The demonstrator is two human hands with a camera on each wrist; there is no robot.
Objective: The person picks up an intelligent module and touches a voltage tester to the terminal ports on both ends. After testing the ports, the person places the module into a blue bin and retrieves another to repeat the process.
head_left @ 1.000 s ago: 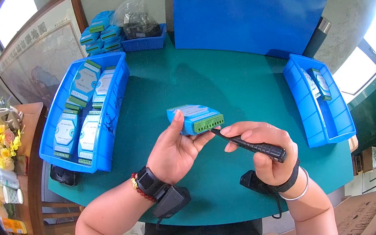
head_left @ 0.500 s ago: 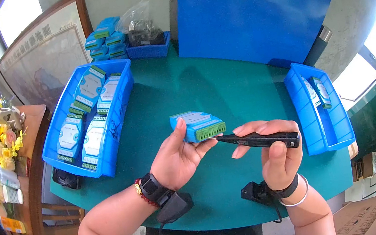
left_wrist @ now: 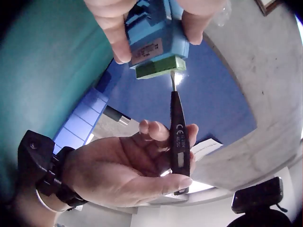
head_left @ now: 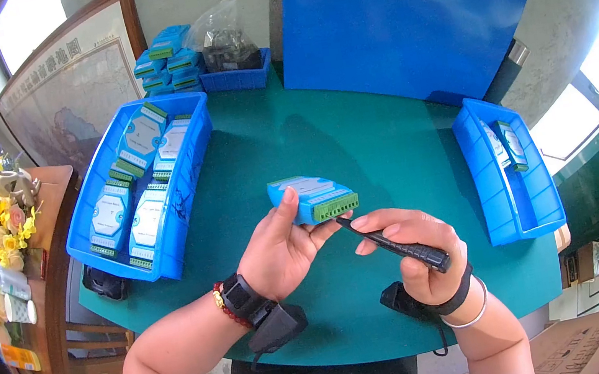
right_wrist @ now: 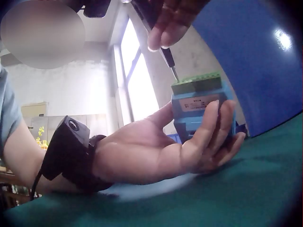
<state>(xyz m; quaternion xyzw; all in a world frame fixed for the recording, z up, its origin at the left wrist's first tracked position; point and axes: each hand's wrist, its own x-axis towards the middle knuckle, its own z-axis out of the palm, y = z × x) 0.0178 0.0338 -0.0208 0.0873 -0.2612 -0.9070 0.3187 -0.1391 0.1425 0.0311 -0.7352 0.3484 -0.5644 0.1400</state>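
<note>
My left hand (head_left: 279, 256) holds a light-blue electronic module (head_left: 304, 192) over the table, thumb on one side and fingers on the other. Its green terminal block (head_left: 335, 208) faces my right hand (head_left: 433, 248). That hand grips a black voltage-tester screwdriver (left_wrist: 178, 125) by its handle, which bears a CE mark and a small window. In the right wrist view the metal tip (right_wrist: 175, 74) meets the row of openings along the green block. A printed label (right_wrist: 199, 103) shows on the module's side.
A blue bin (head_left: 188, 196) with several similar modules stands left; another bin (head_left: 485, 194) on the right holds two. Stacked modules (head_left: 172, 59) and a small blue tray (head_left: 237, 80) with a bagged black item sit behind. A blue board (head_left: 404, 9) rises at the back of the green table (head_left: 247, 148).
The screwdriver's handle end swung up to nearly level half a second ago and has now dropped back toward me, its tip staying at the terminal block. My left hand keeps holding the module.
</note>
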